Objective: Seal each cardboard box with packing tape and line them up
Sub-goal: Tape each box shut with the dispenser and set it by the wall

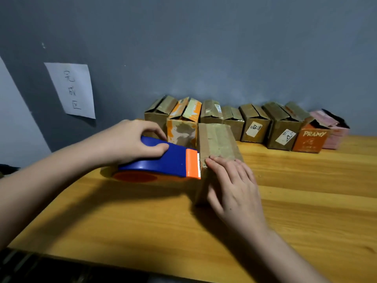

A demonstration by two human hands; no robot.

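A brown cardboard box [217, 139] stands on the wooden table [306, 201], with a strip of tape along its closed top. My left hand [134, 139] grips a blue and orange tape dispenser [169, 162], whose toothed cutter sits against the box's near left edge. My right hand [232, 186] lies flat on the box's near end, fingers straight, pressing the tape down. Behind it, several boxes [253, 123] with open or loose top flaps stand in a row against the wall.
The row ends on the right with an orange box marked PRAMY [310, 137] and a pink box [334, 129]. A paper sheet with handwriting [71, 88] hangs on the grey wall at the left. The table's front edge runs close to me.
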